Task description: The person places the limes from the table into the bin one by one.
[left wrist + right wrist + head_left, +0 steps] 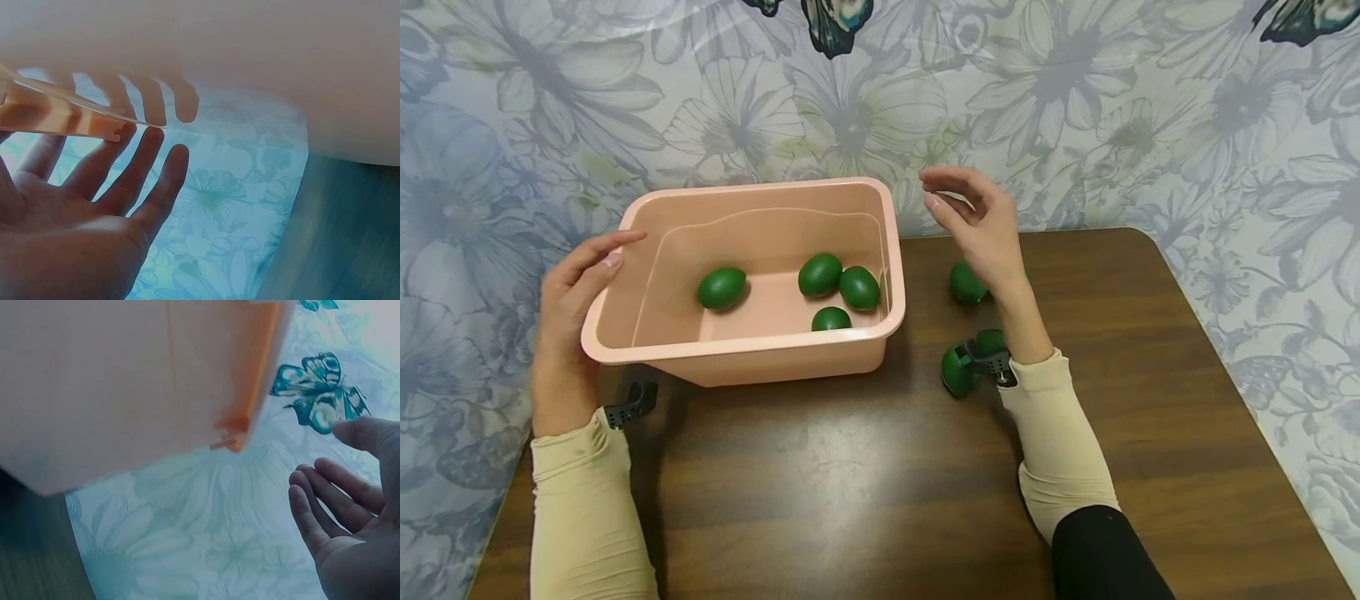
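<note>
A peach plastic bin (775, 340) stands tilted in view at the table's back, several green lime-like ovals in it. One green oval (722, 288) lies left of its middle, and three others, such as this green oval (820, 275), cluster at its right end. My left hand (568, 304) is at the bin's left end, its fingertips at the rim. Spread, fairly straight fingers (147, 162) reach the rim and outer wall in the left wrist view. To the bin's right, my right hand (977, 225) hangs in the air, fingers loosely bent, holding nothing.
On the brown wooden table (827, 492), below my right hand and wrist, lie more green ovals (967, 283), partly hidden by the arm. A flowered wall covering (1060, 108) with butterflies rises right behind the table's back edge.
</note>
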Motion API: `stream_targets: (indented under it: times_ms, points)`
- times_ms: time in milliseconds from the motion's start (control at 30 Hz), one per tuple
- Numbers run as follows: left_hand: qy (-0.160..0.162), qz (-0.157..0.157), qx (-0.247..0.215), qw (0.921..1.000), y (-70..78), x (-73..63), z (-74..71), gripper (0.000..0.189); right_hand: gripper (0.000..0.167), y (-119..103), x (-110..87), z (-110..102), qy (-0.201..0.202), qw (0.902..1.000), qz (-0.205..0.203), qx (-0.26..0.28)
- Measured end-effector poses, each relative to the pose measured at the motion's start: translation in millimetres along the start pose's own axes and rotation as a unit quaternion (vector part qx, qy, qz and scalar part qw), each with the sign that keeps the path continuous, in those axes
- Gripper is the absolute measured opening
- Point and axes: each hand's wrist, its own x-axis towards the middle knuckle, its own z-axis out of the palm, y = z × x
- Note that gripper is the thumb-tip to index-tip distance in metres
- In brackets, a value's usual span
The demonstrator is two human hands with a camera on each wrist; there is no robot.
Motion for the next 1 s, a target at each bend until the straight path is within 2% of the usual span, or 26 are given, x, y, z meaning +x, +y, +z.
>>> stream_targets:
  times_ms: [200,500,700,1000]
  points:
    - [0.002,-0.013,-0.001,0.9999,4.7,-0.3,-0.4,0.04,0.03,9.2,-5.9,-22.2,0.019,0.9997,0.006,0.013]
    - [-0.01,0.011,-0.005,0.9999,0.4,-0.2,-1.0,0.039,0.028,15.1,-24.7,-54.4,0.038,0.9984,0.028,0.031]
    - [-0.009,0.005,0.003,0.9999,0.3,-1.8,-2.4,0.039,0.03,20.1,-43.0,-77.9,0.023,0.9986,0.047,-0.012]
    - [-0.015,-0.001,0.012,0.9998,2.7,-2.2,-3.1,0.04,0.034,21.5,-72.0,-123.6,-0.004,0.9963,0.083,-0.021]
